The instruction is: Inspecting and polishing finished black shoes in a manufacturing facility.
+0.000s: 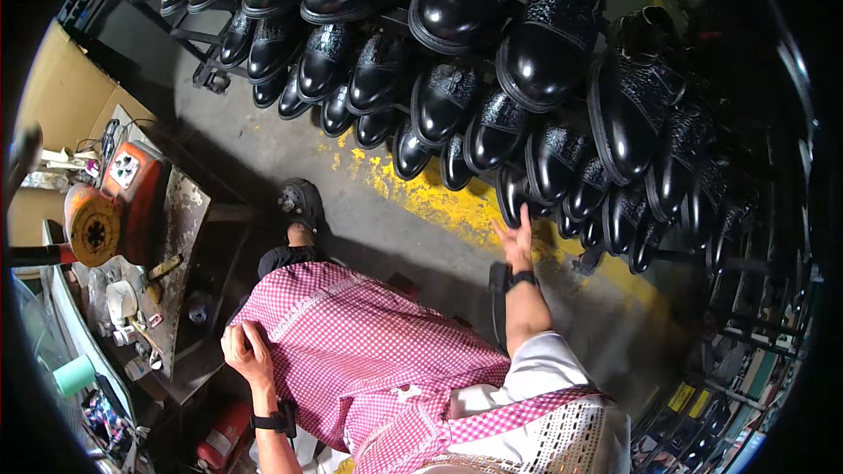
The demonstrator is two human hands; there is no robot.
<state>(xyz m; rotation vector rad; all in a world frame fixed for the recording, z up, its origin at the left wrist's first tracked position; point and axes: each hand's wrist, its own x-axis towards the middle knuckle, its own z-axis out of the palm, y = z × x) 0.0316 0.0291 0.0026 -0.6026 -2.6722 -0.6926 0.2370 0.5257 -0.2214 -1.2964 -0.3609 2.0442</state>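
Note:
My right hand point(518, 239) reaches forward with fingers spread, its fingertips at the toe of a glossy black shoe point(511, 193) on the lower part of the rack. Whether they touch the shoe is unclear, and nothing sits in the palm. My left hand point(248, 354) hangs loosely curled beside the pink checked apron point(351, 325), with no object showing in it. Above and around the right hand, several rows of black boots point(544, 53) with smooth toes and textured uppers stick out from the rack toward me.
On the left, a worn workbench point(189, 202) carries an orange machine point(136, 180), a hammer point(165, 267) and small clutter. A red object point(224, 434) lies below it. Yellow paint point(421, 193) marks the floor under the rack. Shelving point(746, 342) stands at right.

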